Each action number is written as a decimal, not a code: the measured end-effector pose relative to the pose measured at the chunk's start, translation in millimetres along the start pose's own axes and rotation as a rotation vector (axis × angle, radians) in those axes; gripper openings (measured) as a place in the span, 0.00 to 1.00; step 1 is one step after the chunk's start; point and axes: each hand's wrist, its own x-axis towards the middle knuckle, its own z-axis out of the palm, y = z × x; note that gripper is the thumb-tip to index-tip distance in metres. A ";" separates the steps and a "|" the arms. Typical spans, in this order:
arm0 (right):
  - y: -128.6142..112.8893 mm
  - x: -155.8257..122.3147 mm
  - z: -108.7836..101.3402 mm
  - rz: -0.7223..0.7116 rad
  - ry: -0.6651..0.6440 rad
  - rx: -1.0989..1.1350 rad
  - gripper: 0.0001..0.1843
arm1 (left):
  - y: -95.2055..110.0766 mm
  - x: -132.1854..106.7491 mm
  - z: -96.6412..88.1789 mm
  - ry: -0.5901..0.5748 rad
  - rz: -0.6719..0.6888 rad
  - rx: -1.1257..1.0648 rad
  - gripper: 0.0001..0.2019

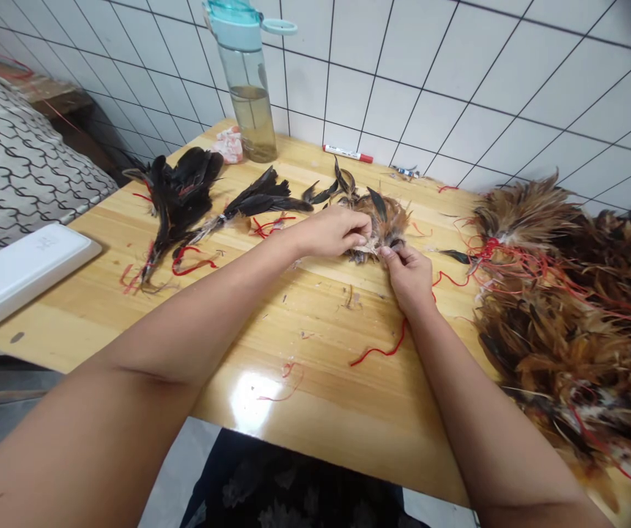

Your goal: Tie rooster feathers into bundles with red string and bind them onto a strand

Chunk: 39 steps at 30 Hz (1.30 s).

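Small bunch of brown and black feathers [396, 215] on pale wooden table [315, 374], 2 o'clock from view centre. Left hand [342, 231] at its 9 o'clock, thumb and fingers pressed together by the quill ends; can't tell what's between. Right hand [411, 277] at 5 o'clock, thumb and forefinger pinching the bunch's near edge. From bunch: glossy black feather bundles [186, 187] 9 o'clock, clear teal-lidded bottle [254, 121] 10, large brown feather bundles [557, 337] 3–4, loose red string [384, 353] 6.
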 end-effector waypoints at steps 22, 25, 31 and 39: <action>-4.6 -1.9 2.1 -0.085 -0.228 -0.026 0.08 | 6.2 5.1 6.9 0.033 0.134 0.197 0.05; -2.1 -2.0 3.4 -0.080 -0.240 0.011 0.10 | 11.1 5.2 6.6 0.060 0.151 0.146 0.03; -2.5 -0.2 2.4 0.096 -0.117 0.152 0.21 | 12.8 4.8 1.4 0.455 0.007 0.005 0.06; -3.1 1.6 2.7 0.095 -0.085 0.183 0.28 | 9.8 8.1 15.8 0.077 -0.157 -0.391 0.05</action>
